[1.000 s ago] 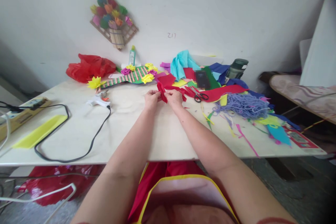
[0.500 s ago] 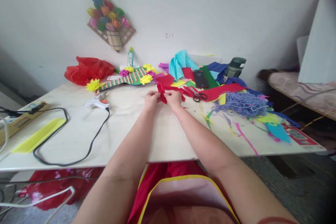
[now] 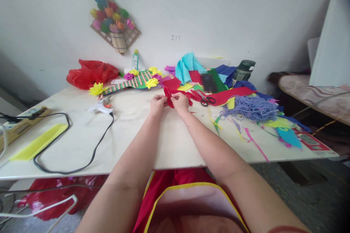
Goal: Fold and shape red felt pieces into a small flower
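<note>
Between my hands, just above the table, is a folded piece of red crepe paper or thin fabric [image 3: 168,98]. My left hand [image 3: 158,105] pinches its left side, fingers closed. My right hand [image 3: 179,102] grips its right side with thumb and fingers together. More red pieces [image 3: 188,94] lie just behind my right hand. Black-handled scissors [image 3: 206,100] rest to the right of it. Beyond my left hand lies a green, guitar-shaped craft piece [image 3: 131,83] with pink strips and yellow and purple flowers.
A white glue gun [image 3: 101,106] with a black cord lies on the left, near a power strip [image 3: 24,120] and a yellow sheet [image 3: 39,142]. On the right are lilac yarn [image 3: 250,108], coloured scraps and a dark bottle [image 3: 244,70]. A red bag [image 3: 93,72] sits at the back left.
Both hands keep nearly the same hold on the red piece; its folds look only slightly shifted. The whole view has moved a little.
</note>
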A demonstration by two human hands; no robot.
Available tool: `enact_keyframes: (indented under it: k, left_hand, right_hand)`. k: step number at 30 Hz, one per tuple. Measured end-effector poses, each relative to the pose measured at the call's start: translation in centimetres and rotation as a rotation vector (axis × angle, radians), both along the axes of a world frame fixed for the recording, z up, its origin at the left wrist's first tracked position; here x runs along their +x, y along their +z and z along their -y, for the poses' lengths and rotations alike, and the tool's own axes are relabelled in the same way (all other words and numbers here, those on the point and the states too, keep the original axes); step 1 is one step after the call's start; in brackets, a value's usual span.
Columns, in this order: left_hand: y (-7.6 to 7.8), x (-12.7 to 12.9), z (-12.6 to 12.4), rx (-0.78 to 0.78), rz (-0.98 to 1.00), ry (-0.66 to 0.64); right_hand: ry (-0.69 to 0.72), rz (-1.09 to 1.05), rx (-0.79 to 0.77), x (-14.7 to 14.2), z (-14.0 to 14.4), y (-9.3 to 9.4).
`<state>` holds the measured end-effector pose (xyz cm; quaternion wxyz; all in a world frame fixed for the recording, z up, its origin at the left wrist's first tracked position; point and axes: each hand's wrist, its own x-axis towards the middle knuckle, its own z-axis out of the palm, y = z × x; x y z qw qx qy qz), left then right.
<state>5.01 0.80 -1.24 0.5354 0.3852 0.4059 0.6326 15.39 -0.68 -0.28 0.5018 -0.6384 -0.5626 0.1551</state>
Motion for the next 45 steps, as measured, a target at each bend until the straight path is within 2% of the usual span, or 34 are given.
enact_keyframes:
  k: [13,17,26,30,34,38,45]
  left_hand:
    - [0.3,0.1,0.4,0.013,-0.004,-0.035]
    - [0.2,0.0,0.3,0.016,0.033,-0.063]
    - [-0.1,-0.4,0.1,0.052,0.022,-0.061]
    - [0.0,-0.6,0.0,0.055,0.053,-0.035]
    - [-0.1,-0.9,-0.1,0.068,0.052,-0.149]
    - [-0.3,-1.1,-0.1,0.081,0.015,-0.241]
    - [-0.4,-1.3,-0.2,0.087,0.032,-0.22]
  right_hand:
    - [-0.061,-0.002,-0.071,-0.2,0.5,0.6]
    - [-0.053,-0.019,-0.05,-0.1,0.0,0.1]
    - [0.096,-0.279,0.042,-0.2,-1.9,-1.5]
    - [0.2,-0.439,0.037,-0.5,-1.6,-1.2]
    - [0.296,-0.557,0.014,-0.7,-0.9,-0.5]
    - [0.333,-0.572,-0.014,-0.5,-0.2,0.0]
    - [0.383,-0.615,-0.056,-0.3,-0.2,0.0]
